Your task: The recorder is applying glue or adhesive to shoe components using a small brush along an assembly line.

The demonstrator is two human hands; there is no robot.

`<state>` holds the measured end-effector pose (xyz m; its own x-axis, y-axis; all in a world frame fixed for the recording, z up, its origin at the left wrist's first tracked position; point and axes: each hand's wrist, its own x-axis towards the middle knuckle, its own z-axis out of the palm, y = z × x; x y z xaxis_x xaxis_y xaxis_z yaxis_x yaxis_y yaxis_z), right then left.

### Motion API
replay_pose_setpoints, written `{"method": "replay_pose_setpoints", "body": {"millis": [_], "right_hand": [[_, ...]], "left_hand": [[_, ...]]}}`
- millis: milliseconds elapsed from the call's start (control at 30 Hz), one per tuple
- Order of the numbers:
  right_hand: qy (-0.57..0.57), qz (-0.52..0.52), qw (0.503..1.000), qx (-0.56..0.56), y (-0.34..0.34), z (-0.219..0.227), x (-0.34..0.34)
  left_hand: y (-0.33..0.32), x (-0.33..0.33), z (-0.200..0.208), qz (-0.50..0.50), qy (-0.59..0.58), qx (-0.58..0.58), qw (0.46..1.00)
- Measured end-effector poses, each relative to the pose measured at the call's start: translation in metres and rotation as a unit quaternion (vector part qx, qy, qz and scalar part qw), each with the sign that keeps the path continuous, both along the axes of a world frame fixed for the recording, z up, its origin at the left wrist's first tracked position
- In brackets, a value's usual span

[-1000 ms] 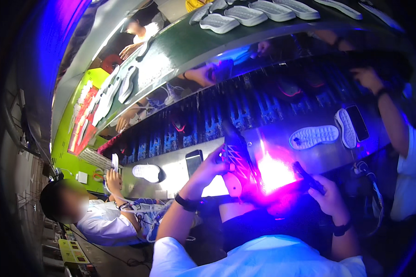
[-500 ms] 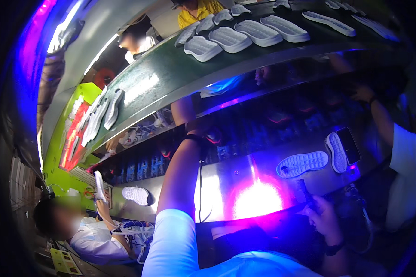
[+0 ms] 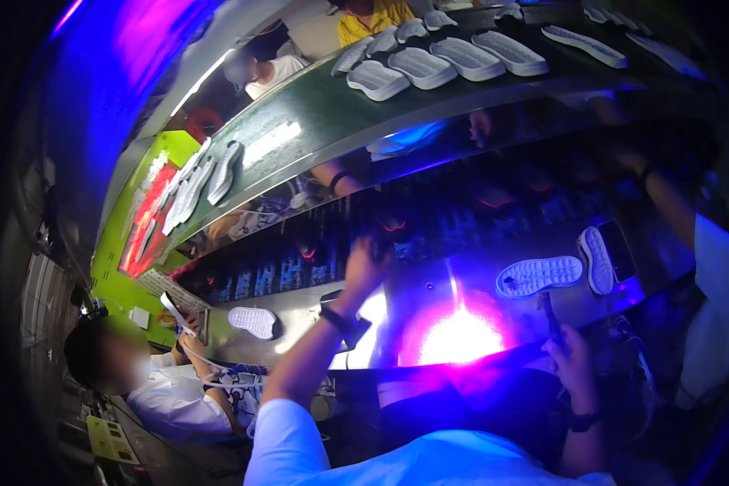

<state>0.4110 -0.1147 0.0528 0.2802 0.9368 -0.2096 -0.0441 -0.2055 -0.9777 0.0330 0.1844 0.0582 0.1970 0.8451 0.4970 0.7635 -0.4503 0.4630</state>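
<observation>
Tool [image 3: 552,316]: 1, dark, slender. Long axis running forward and slightly left; far end near 1 white sole [image 3: 539,277]. Position: at the near edge of the bench [image 3: 417,304], projecting forward from the right hand [image 3: 573,356]. Right hand: fingers wrapped round the tool's near end. Left hand [image 3: 366,267]: reached forward to the dark rack [image 3: 289,275]; grip hidden in shadow, cannot be told.

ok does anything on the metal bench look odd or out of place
Perhaps one thing: the white sole just beyond the right hand has a dark spot at its left end, unlike its pale face; cause unclear.
</observation>
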Motion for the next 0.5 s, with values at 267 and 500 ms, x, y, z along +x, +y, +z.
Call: {"method": "replay_pose_setpoints", "body": {"millis": [267, 500], "right_hand": [[-0.062, -0.013, 0.997, 0.048, 0.040, -0.014, 0.004], [-0.061, -0.005, 0.994, 0.090, 0.073, -0.026, 0.014]], "left_hand": [[-0.154, 0.035, -0.047, -0.029, 0.081, -0.009, 0.996], [-0.149, 0.039, -0.071, 0.013, 0.104, -0.084, 0.991]]}}
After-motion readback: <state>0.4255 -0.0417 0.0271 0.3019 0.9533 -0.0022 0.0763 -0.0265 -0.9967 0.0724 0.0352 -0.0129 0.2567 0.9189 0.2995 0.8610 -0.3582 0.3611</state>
